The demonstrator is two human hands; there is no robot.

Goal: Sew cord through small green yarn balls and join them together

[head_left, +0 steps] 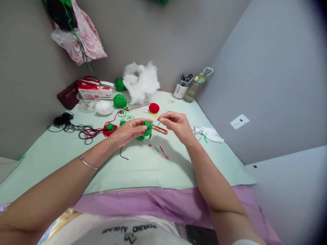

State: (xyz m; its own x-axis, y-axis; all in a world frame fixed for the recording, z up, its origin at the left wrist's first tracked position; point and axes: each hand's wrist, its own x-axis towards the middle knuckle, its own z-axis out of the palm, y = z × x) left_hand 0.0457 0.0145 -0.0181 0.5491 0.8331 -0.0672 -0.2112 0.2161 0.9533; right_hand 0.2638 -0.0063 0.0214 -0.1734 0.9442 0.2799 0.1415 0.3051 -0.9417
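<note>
left hand (127, 131) grips the green crochet piece (147, 125), shaped but loose-ended; right hand (176, 124) pinched shut, on what i cannot tell

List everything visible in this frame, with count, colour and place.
yarn balls: two, green, beside the stuffing
stuffing: one heap, white, far table edge
wool ball: one, white, left of the yarn balls
scissors: one pair, red, on the box
box: one, white and red, far left
booklet: one, dark red, left of the box
cord: one tangle, black, left side
round piece: one, red, beyond the hands
orange tool: one, between the hands
jar: one, holding pens, far right
bottle: one, greenish, beside the jar
bag: one, pink spotted, on the wall
table cover: one, pale green
crocheted piece: one, green, in the left grip
left hand: bracelet on wrist
right hand: fingertips pinched
</note>
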